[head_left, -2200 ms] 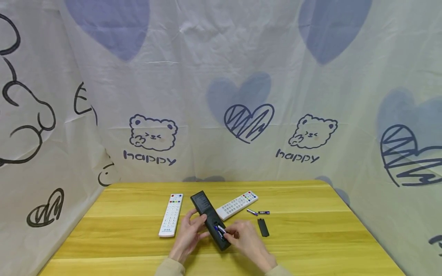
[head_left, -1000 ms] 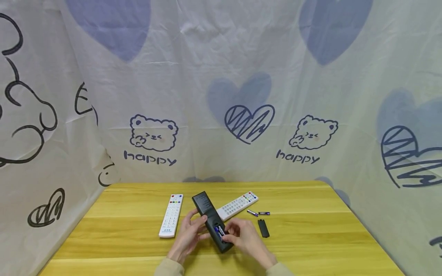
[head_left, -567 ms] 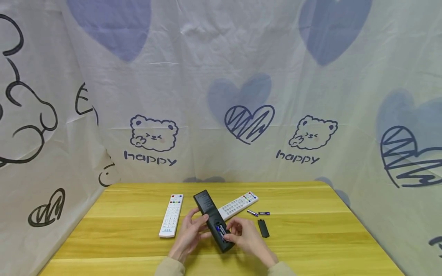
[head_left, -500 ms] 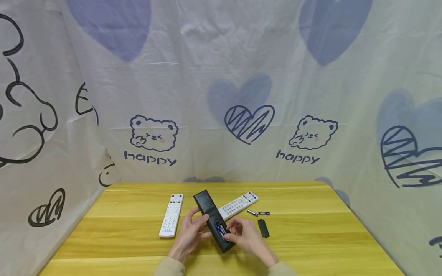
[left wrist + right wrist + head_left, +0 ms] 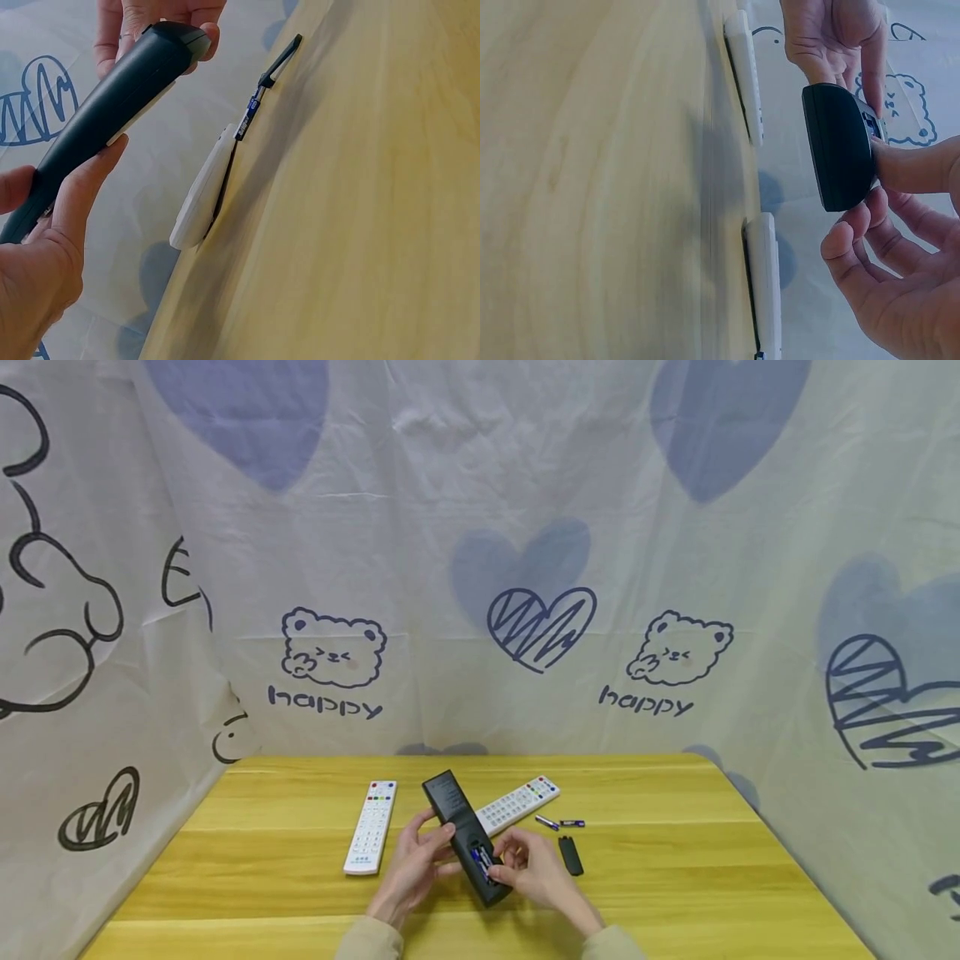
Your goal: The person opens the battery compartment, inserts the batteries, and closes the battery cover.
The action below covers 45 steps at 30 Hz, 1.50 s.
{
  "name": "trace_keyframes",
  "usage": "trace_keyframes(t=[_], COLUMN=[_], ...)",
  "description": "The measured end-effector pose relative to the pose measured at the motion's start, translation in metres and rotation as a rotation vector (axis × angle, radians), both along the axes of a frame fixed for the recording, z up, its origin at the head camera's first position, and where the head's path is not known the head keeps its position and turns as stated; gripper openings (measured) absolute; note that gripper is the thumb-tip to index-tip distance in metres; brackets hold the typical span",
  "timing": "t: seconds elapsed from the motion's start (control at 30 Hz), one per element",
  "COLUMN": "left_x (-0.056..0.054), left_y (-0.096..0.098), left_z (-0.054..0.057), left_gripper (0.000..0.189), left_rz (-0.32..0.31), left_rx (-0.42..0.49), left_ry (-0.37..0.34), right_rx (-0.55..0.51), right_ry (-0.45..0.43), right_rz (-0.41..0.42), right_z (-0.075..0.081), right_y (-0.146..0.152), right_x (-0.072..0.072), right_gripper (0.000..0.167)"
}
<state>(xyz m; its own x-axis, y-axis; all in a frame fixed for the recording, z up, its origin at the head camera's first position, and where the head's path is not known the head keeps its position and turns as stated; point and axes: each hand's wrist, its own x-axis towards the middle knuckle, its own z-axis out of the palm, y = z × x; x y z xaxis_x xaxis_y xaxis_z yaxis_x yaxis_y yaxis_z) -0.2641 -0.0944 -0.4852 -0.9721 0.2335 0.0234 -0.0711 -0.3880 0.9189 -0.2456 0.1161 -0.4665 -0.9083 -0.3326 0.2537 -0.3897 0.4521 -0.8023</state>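
Left hand (image 5: 408, 870) grips black remote control (image 5: 456, 814), right hand (image 5: 537, 868) pinches its edge, thumb at the batteries (image 5: 481, 858) beneath; even pressure straight into the compartment (image 5: 475, 844) should seat them.

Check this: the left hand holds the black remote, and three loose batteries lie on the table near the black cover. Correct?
Not three: the head view shows two loose batteries on the table near the black cover. The left hand does hold the black remote.
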Motion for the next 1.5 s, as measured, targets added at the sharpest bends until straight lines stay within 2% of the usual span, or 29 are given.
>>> trace_keyframes(t=[0.23, 0.5, 0.63, 0.8, 1.0, 1.17, 1.27, 1.4, 1.5], left_x=[-0.0009, -0.0011, -0.0022, -0.0021, -0.0019, -0.0020, -0.0028, -0.0028, -0.0013], left_y=[-0.0001, -0.0015, -0.0009, 0.0001, 0.0001, -0.0017, -0.0028, -0.0019, 0.0004], left_z=[0.0000, 0.0006, 0.0007, 0.0012, 0.0030, 0.0042, 0.0028, 0.0009, 0.0016], left_gripper=[0.058, 0.061, 0.058, 0.056, 0.059, 0.060, 0.059, 0.059, 0.059], left_rz=[-0.008, -0.021, -0.022, -0.012, -0.012, 0.000, -0.002, 0.005, 0.027], left_rx=[-0.002, -0.006, -0.012, -0.003, -0.008, -0.014, -0.007, -0.029, -0.067], left_ry=[-0.004, 0.004, 0.005, 0.002, 0.020, 0.007, 0.033, 0.061, 0.028], right_rx=[-0.025, -0.106, -0.106, -0.077, -0.089, -0.096, -0.089, -0.049, 0.004], right_ry=[-0.034, -0.067, -0.074, -0.076, -0.064, -0.067, -0.060, -0.055, -0.027], right_rz=[0.023, 0.083, 0.092, 0.076, 0.071, 0.070, 0.062, 0.043, -0.010], right_z=[0.0005, 0.0021, 0.0026, 0.0028, 0.0015, -0.0002, -0.0009, -0.0026, -0.0055], right_y=[0.0014, 0.0030, 0.0015, -0.0002, -0.0004, -0.0014, -0.0015, 0.0014, 0.0063], right_x=[-0.0018, -0.0010, -0.0010, -0.0018, -0.0023, -0.0023, -0.0026, -0.0035, -0.0051], right_gripper=[0.020, 0.022, 0.021, 0.020, 0.021, 0.021, 0.023, 0.024, 0.021])
